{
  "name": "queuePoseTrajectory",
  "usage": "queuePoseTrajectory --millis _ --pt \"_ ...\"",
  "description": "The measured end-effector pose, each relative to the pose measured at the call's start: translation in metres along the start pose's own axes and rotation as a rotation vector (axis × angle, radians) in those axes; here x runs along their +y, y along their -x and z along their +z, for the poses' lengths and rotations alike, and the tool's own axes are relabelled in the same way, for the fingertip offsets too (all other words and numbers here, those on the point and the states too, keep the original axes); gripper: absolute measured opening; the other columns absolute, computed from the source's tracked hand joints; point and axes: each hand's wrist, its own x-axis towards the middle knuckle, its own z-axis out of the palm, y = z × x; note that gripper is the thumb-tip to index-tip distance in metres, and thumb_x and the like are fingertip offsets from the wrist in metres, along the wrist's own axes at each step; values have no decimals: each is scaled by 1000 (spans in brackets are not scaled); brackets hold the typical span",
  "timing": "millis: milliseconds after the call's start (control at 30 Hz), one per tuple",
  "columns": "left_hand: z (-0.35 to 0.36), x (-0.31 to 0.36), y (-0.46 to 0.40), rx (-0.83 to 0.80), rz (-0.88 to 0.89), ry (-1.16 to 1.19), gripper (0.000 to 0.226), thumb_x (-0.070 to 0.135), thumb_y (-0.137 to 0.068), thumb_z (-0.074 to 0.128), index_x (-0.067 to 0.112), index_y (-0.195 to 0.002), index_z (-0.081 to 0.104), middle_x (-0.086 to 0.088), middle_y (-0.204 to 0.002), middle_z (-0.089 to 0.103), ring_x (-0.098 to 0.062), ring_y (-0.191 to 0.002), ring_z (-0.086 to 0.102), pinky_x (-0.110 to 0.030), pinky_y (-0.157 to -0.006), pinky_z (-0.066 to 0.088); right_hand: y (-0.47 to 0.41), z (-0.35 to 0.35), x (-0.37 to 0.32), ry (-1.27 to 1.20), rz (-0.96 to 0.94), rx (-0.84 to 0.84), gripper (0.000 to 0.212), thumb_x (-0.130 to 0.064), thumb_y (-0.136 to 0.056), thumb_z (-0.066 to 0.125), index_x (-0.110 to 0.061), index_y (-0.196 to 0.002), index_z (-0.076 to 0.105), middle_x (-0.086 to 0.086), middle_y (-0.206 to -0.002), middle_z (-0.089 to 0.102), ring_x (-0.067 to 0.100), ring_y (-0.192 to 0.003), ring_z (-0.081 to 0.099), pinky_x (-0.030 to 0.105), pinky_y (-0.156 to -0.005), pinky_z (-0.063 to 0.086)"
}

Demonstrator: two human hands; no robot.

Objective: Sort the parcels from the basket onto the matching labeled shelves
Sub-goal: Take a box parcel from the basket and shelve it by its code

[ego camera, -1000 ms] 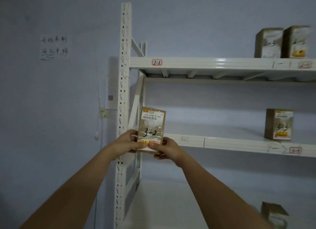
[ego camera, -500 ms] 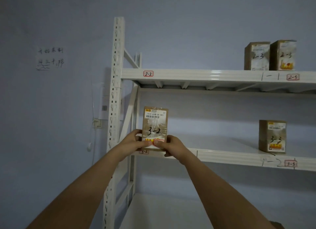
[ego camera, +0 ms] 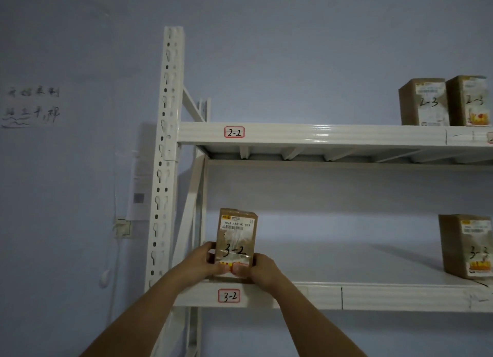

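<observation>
Parcel (ego camera: 236, 243) marked 3-2 stands upright at front edge of shelf (ego camera: 373, 294), right above 3-2 label (ego camera: 229, 296). My left hand (ego camera: 204, 263) & right hand (ego camera: 257, 268) both grip its lower sides, thumbs on front.

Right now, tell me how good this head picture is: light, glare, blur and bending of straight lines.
Head view: dim, bluish light; a glare streak on the white metal upper shelf beam; the brown cardboard parcel marked 3-2, gripped by the left hand and right hand, reads sharply; the handwritten paper note on the wall is soft; the white perforated upright post leans, from wide-angle distortion.
</observation>
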Motion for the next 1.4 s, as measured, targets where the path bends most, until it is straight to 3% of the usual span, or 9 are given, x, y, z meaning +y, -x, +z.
queuePoseTrajectory --millis 133,333,467,633,700,867,1033,1267,1400 --pt "-6 -20 -13 -14 -15 48 49 11 -80 72 17 -120 43 -7 -115 64 -21 -105 63 -39 -94 52 -14 14 5 210 32 63 75 -78 -59 51 -28 -114 61 -5 -112 68 19 -103 62 42 -95 46" --pt "-3 -24 -23 1 -4 24 44 8 -83 69 15 -119 45 -3 -110 62 -20 -106 60 -35 -93 51 -26 14 5 173 43 57 64 -67 -65 62 -23 -111 65 0 -107 71 20 -97 66 43 -92 51" --pt "1 -26 -26 55 12 15 49 11 -82 71 13 -126 50 -5 -118 64 -20 -106 61 -36 -95 50 -27 13 5 144 41 61 49 -55 -77 66 -22 -113 65 2 -109 70 21 -98 65 43 -94 50" --pt "8 -30 -22 83 91 -127 43 20 -88 65 15 -129 52 -1 -121 62 -12 -103 58 -22 -85 46 -24 19 5 259 48 92 66 -73 -68 50 -30 -117 60 -3 -111 69 20 -101 64 44 -93 49" --pt "8 -32 -23 106 104 -182 42 24 -88 65 16 -127 52 -1 -122 62 -13 -104 58 -26 -88 46 -24 19 5 278 53 85 71 -76 -66 46 -31 -118 59 -2 -112 69 21 -102 63 45 -94 48" --pt "8 -35 -23 166 68 -257 45 31 -85 68 14 -122 49 -1 -117 63 -18 -103 60 -39 -92 49 -21 18 2 345 63 82 58 -70 -80 46 -31 -121 58 -1 -115 67 22 -103 63 45 -94 48" --pt "11 -37 -26 211 77 -330 43 33 -83 69 14 -118 53 -2 -115 65 -19 -101 61 -39 -88 51 -21 18 3 392 71 100 51 -61 -84 46 -31 -125 53 -1 -120 65 24 -108 60 42 -96 45" --pt "17 -40 -18 336 85 -583 37 44 -85 61 20 -113 55 2 -110 66 -19 -96 62 -27 -68 42 -18 24 4 555 80 170 54 -60 -90 37 -21 -125 52 5 -121 61 28 -121 44 39 -89 40" --pt "24 -43 6 459 97 -578 33 38 -89 57 15 -113 56 -2 -109 65 -23 -99 61 -32 -76 47 -7 28 4 598 80 244 54 -60 -90 36 -14 -115 53 8 -114 61 29 -115 47 38 -84 39"
